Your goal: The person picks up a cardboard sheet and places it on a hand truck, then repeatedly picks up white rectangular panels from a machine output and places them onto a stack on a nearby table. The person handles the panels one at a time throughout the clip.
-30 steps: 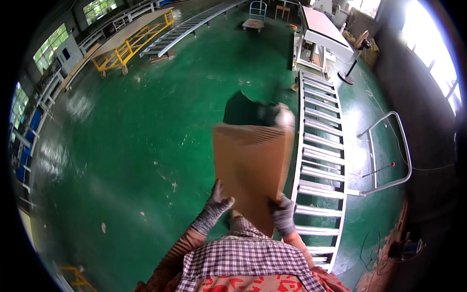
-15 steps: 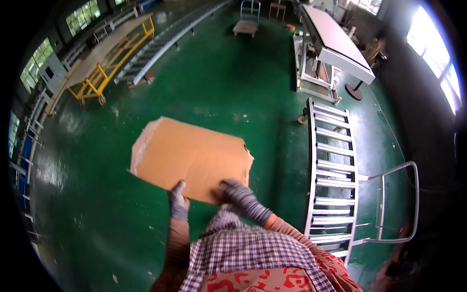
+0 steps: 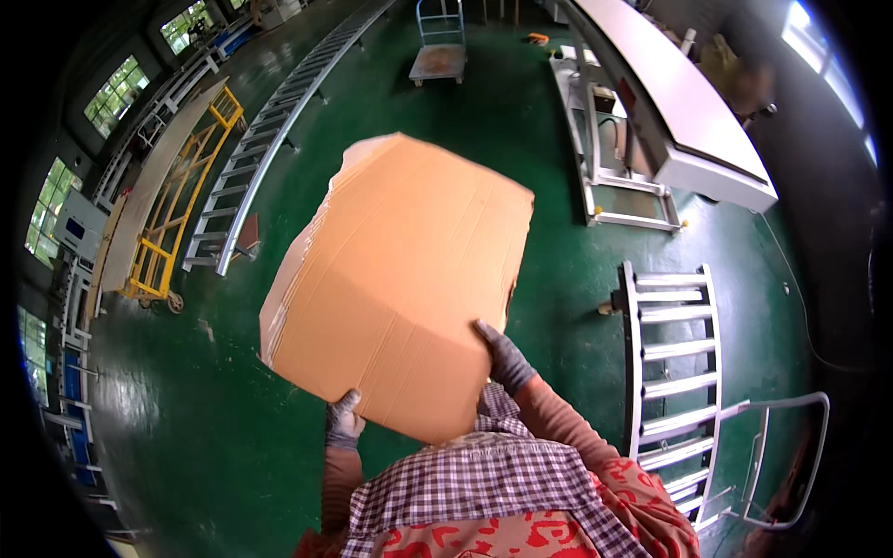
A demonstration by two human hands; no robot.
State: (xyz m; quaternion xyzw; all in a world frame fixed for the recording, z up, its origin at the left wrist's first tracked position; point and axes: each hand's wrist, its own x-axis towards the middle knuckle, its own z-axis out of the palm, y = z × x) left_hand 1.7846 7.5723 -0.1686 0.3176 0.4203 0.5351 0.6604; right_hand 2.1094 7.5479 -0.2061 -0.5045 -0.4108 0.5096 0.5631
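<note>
1. Brown cardboard sheet point(image 3: 400, 279): mid-scene, held up over green floor point(image 3: 579, 400), L edge ragged.
2. Gray-gloved L hand point(image 3: 344, 420): at sheet's near edge, pinching it; thumb on top, other fingers mostly hidden below.
3. Gray-gloved R hand point(image 3: 507, 361): at R edge, nr the near corner; thumb on top, rest under, also pinching sheet.
4. Short roller conveyor point(image 3: 674, 352): R of sheet, apart from R hand.
5. Flat trolley point(image 3: 437, 63): far side, approx. ctr.
6. Yellow-framed cart point(image 3: 160, 181): far L.
</note>
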